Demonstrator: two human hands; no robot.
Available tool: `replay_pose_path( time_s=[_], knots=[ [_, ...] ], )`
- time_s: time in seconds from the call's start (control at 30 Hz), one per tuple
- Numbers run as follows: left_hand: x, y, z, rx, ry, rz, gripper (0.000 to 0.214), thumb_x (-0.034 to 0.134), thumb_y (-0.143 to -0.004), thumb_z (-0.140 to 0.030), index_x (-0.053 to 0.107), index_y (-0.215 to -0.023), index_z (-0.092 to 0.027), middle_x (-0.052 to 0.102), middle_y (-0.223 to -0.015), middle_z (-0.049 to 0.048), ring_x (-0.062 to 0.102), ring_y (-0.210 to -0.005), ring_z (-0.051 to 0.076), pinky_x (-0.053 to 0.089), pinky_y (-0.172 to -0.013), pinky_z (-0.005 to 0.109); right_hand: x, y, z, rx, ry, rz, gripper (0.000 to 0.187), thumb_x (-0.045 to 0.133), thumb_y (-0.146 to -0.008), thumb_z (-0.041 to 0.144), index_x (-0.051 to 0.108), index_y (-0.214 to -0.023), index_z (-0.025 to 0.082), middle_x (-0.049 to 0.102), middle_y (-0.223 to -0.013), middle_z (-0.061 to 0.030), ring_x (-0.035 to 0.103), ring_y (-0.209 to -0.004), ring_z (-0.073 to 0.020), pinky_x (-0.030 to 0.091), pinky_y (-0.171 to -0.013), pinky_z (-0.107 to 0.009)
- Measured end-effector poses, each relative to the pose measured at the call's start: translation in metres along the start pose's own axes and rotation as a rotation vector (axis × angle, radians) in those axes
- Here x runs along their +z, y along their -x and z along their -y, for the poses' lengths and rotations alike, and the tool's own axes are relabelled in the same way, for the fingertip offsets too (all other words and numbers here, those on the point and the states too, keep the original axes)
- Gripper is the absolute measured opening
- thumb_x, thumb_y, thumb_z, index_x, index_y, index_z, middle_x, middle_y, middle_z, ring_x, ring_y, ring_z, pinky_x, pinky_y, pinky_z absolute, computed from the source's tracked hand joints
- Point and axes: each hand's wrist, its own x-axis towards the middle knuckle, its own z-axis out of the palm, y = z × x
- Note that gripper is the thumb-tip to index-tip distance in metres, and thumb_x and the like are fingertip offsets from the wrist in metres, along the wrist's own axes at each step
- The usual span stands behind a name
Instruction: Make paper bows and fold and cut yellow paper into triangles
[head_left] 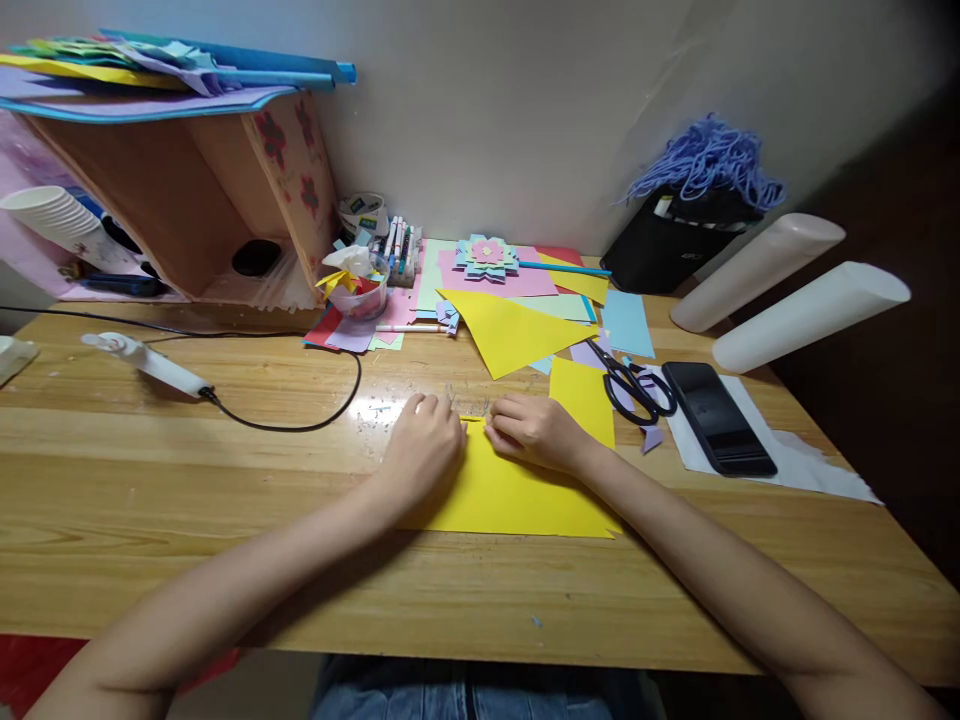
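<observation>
A sheet of yellow paper lies flat on the wooden table in front of me. Its far edge is turned over into a narrow strip, seen between my fingertips. My left hand is closed on that edge at the left, and my right hand pinches it a little to the right. Both hands hide parts of the strip. Beyond my right wrist lies another yellow piece, partly covered. Black-handled scissors rest to the right of it, and a triangular yellow sheet lies farther back.
A glue gun with a black cord lies at the left. Behind are an open box, a plastic cup of scraps, markers and a paper flower. On the right are a phone and two white rolls.
</observation>
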Motion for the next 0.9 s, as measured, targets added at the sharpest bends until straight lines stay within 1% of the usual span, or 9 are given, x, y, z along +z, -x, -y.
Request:
replay_pose_path(
  time_s=[0.1, 0.2, 0.27, 0.33, 0.47, 0.53, 0.7, 0.8, 0.9],
  knots=[
    [0.003, -0.007, 0.015, -0.18, 0.289, 0.053, 0.022, 0.045, -0.087, -0.028, 0.058, -0.075, -0.014, 0.06, -0.077, 0.0076, 0.054, -0.07, 0.019, 0.039, -0.063, 0.032, 0.002, 0.001, 0.0, 0.024, -0.011, -0.008, 0.027, 0.044, -0.086, 0.016, 0.056, -0.062, 0.017, 0.06, -0.067, -0.0047, 0.052, -0.061, -0.0138, 0.035, -0.054, -0.026],
    [0.01, -0.009, 0.02, -0.255, 0.509, 0.076, 0.016, 0.054, -0.083, -0.032, 0.055, -0.079, -0.016, 0.06, -0.083, 0.0051, 0.054, -0.073, 0.017, 0.039, -0.063, 0.029, 0.004, 0.001, 0.0, 0.027, -0.04, -0.021, 0.025, 0.045, -0.085, 0.016, 0.056, -0.063, 0.017, 0.06, -0.067, -0.0046, 0.052, -0.061, -0.0135, 0.035, -0.054, -0.026],
    [0.015, -0.009, 0.019, -0.264, 0.575, 0.076, 0.014, 0.055, -0.082, -0.031, 0.054, -0.08, -0.017, 0.06, -0.083, 0.0044, 0.054, -0.075, 0.018, 0.039, -0.065, 0.03, 0.004, 0.001, 0.0, 0.048, -0.059, -0.031, 0.025, 0.046, -0.085, 0.016, 0.056, -0.063, 0.017, 0.06, -0.066, -0.0047, 0.052, -0.061, -0.0137, 0.035, -0.054, -0.026],
    [0.017, -0.009, 0.018, -0.266, 0.606, 0.073, 0.013, 0.055, -0.082, -0.03, 0.054, -0.079, -0.017, 0.059, -0.083, 0.0043, 0.053, -0.076, 0.018, 0.04, -0.067, 0.031, 0.005, 0.0, 0.001, 0.105, -0.112, -0.034, 0.023, 0.046, -0.085, 0.018, 0.056, -0.065, 0.017, 0.06, -0.068, -0.0049, 0.053, -0.064, -0.0143, 0.036, -0.055, -0.026],
    [0.017, -0.009, 0.019, -0.267, 0.658, 0.071, 0.013, 0.057, -0.081, -0.029, 0.054, -0.078, -0.017, 0.059, -0.083, 0.0047, 0.053, -0.078, 0.018, 0.04, -0.069, 0.031, 0.004, -0.003, 0.005, 0.311, -0.351, -0.008, 0.009, 0.053, -0.084, 0.023, 0.058, -0.084, 0.016, 0.057, -0.075, -0.004, 0.053, -0.07, -0.015, 0.04, -0.06, -0.025],
    [0.014, -0.009, 0.019, -0.249, 0.692, 0.072, 0.012, 0.056, -0.081, -0.029, 0.054, -0.079, -0.017, 0.059, -0.084, 0.0046, 0.054, -0.079, 0.018, 0.041, -0.068, 0.03, 0.004, -0.005, 0.006, 0.394, -0.459, 0.012, 0.012, 0.057, -0.083, 0.026, 0.059, -0.089, 0.016, 0.055, -0.076, -0.0033, 0.052, -0.07, -0.0141, 0.04, -0.06, -0.024],
    [0.001, -0.009, 0.02, -0.234, 0.769, 0.075, 0.01, 0.05, -0.085, -0.026, 0.053, -0.082, -0.017, 0.062, -0.081, 0.0031, 0.056, -0.073, 0.016, 0.042, -0.063, 0.027, -0.001, -0.008, 0.004, 0.477, -0.608, 0.019, 0.015, 0.057, -0.084, 0.029, 0.062, -0.08, 0.016, 0.054, -0.073, -0.0013, 0.049, -0.064, -0.0114, 0.039, -0.057, -0.024],
    [-0.013, -0.01, 0.019, -0.195, 0.791, -0.03, 0.009, 0.051, -0.085, -0.025, 0.055, -0.086, -0.017, 0.065, -0.084, 0.0035, 0.058, -0.075, 0.015, 0.044, -0.066, 0.028, -0.015, -0.013, 0.006, 0.454, -0.611, -0.052, 0.014, 0.057, -0.083, 0.028, 0.062, -0.078, 0.016, 0.057, -0.072, -0.0014, 0.05, -0.063, -0.0115, 0.04, -0.057, -0.024],
    [-0.031, -0.01, 0.017, -0.095, 0.763, -0.237, 0.008, 0.052, -0.085, -0.021, 0.059, -0.088, -0.018, 0.065, -0.084, 0.0039, 0.059, -0.077, 0.014, 0.046, -0.069, 0.028, -0.04, -0.019, 0.015, 0.343, -0.515, -0.21, 0.008, 0.058, -0.083, 0.023, 0.061, -0.079, 0.017, 0.059, -0.072, -0.0023, 0.053, -0.064, -0.0123, 0.044, -0.061, -0.027]
  ],
)
